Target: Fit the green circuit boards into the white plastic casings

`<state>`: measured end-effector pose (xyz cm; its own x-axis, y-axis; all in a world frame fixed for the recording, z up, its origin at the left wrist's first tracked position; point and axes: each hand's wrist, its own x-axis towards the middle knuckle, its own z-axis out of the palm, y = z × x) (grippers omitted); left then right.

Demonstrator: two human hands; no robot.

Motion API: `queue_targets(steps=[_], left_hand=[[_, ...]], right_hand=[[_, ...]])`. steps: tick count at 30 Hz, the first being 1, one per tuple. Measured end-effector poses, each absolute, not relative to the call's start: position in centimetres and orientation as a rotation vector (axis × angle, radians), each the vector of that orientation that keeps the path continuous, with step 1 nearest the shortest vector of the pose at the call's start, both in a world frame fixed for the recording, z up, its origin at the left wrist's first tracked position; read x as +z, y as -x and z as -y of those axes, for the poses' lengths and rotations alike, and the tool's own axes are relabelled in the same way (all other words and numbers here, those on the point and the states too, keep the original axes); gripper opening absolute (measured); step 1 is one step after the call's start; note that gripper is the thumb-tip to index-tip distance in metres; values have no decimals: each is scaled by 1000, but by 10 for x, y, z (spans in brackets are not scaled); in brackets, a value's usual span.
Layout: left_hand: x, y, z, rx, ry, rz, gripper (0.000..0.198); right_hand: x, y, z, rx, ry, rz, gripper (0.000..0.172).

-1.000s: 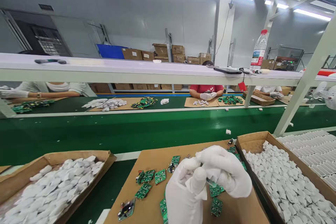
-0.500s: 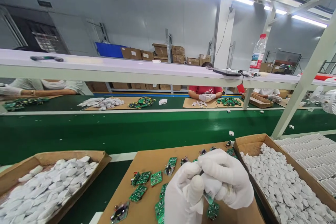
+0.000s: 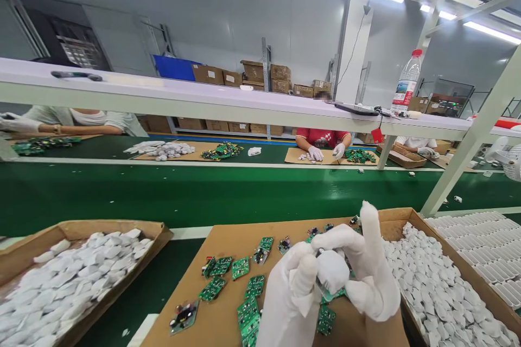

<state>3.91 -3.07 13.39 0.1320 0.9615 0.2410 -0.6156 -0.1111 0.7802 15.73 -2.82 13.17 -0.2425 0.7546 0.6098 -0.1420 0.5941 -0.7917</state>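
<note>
In white gloves, my two hands meet over the cardboard sheet. My left hand is closed, its thumb and fingers pinching the near side of a rounded white plastic piece. A green circuit board shows just beneath that piece, between the hands. My right hand curls its thumb and a finger round the far side, with another finger pointing up. How piece and board fit together is hidden by the fingers. Loose circuit boards lie on the cardboard to the left of my hands.
A carton of white pieces stands at left, another carton at right. Beyond it are rows of white casings. A green conveyor belt crosses ahead, under a shelf with a bottle. Co-workers sit opposite.
My right hand has opened partly, raising one finger, and the white piece shows more fully. The co-worker opposite has moved their hands apart. The view has shifted slightly.
</note>
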Motion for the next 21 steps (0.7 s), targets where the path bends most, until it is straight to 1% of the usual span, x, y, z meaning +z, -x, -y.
queue_targets(steps=[1, 2, 4, 6, 8, 10, 13, 15, 16, 17, 19, 20, 21], left_hand=[[135, -39, 31, 1419, -958, -461, 55], [135, -40, 30, 1407, -980, -456, 55], [136, -40, 29, 1376, -1025, -489, 54], [137, -39, 27, 1359, -1032, -540, 52], [141, -37, 27, 1338, -1012, -567, 53], [146, -35, 30, 1315, -1004, -557, 55], [152, -31, 34, 1276, -1054, -544, 54], [153, -28, 32, 1247, -1093, -555, 51], [152, -26, 28, 1230, -1106, -549, 52], [151, -23, 22, 1214, -1113, -530, 57], [147, -16, 8, 1176, -1091, -452, 70], [146, -10, 0, 1168, -1066, -436, 72], [145, -4, -6, 1195, -1051, -463, 73]], right_hand=[[133, -157, 28, 878, 422, 1600, 75], [135, -156, 28, 830, 339, 1593, 73], [142, -155, 30, 743, 308, 1589, 59], [148, -153, 31, 655, 392, 1611, 44], [153, -153, 31, 564, 414, 1651, 36], [152, -153, 30, 505, 373, 1679, 38], [147, -153, 30, 536, 328, 1655, 54], [144, -153, 33, 539, 349, 1650, 59], [144, -153, 35, 529, 379, 1655, 57], [144, -155, 35, 514, 434, 1648, 51], [145, -160, 26, 490, 606, 1581, 38], [144, -164, 16, 468, 737, 1522, 35], [142, -169, 0, 432, 873, 1479, 37]])
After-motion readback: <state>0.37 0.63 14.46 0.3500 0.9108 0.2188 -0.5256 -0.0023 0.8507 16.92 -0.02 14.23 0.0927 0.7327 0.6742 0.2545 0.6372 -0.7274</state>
